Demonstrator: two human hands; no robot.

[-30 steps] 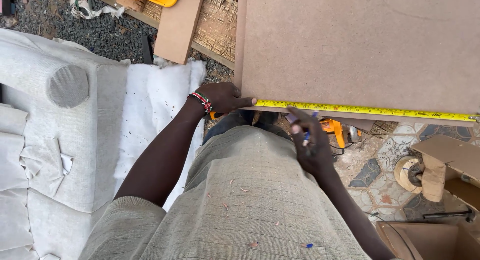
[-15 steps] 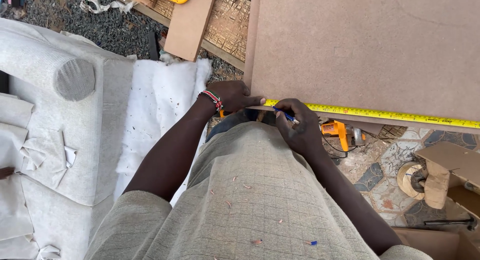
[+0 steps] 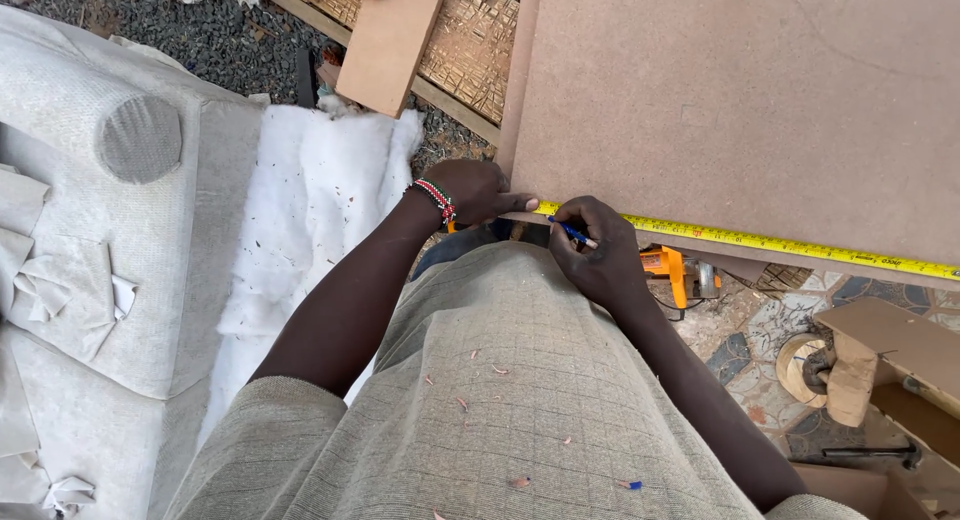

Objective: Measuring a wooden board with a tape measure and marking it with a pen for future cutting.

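Tape measure (image 3: 760, 242) pinned on brown board (image 3: 740, 100) by left hand (image 3: 470, 192) fingers, right hand (image 3: 598, 252) fingers pinching blue pencil (image 3: 570, 231)

Board (image 3: 740, 100) top open; orange tool (image 3: 672, 268) beneath edge, possibly blocking underside reach.

I see a short-sleeved shirt (image 3: 500, 400) of grey-beige cloth with a faint grid of thin lines woven across it. Small reddish wood shavings and a bit of blue cling to its front. Both sleeves end above the elbows, leaving the arms bare. On the left wrist sits a beaded bracelet (image 3: 434, 197) in red, white, green and black bands. The left hand (image 3: 470, 190) and right hand (image 3: 595, 250) wear no gloves.
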